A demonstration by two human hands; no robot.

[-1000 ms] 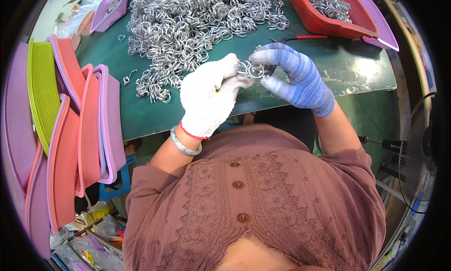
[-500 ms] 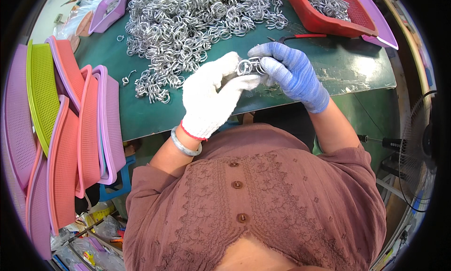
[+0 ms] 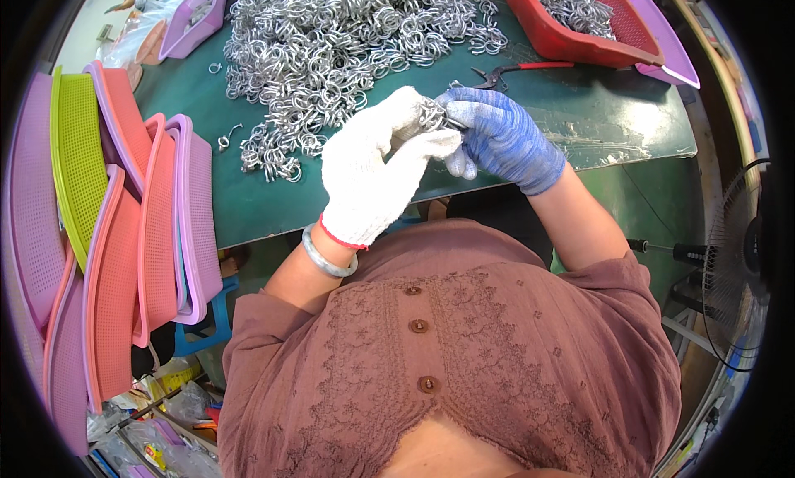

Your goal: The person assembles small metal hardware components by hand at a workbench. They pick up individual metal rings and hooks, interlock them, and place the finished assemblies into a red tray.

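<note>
My left hand (image 3: 370,163), in a white knitted glove, is closed on a small bunch of silver metal rings (image 3: 431,116). My right hand (image 3: 503,137), in a blue glove, pinches at the right side of the same bunch, its thumb and fingers touching the rings. Fingers partly cover the rings, so how they are joined cannot be made out. Just beyond my hands a large heap of similar metal rings (image 3: 331,39) spreads over the green tabletop (image 3: 273,205). Red-handled pliers (image 3: 530,66) lie on the table beyond my right hand.
Pink, purple and green plastic baskets (image 3: 153,229) stand stacked at the left. At the far right, a red basket (image 3: 571,47) holding rings rests on a purple one (image 3: 681,64). A small purple basket (image 3: 192,22) sits far left. A fan (image 3: 737,263) stands at the right.
My right hand has turned and shifted slightly down, its fingers now bent more around the rings. The rings have tilted between my hands. More of the pliers shows.
</note>
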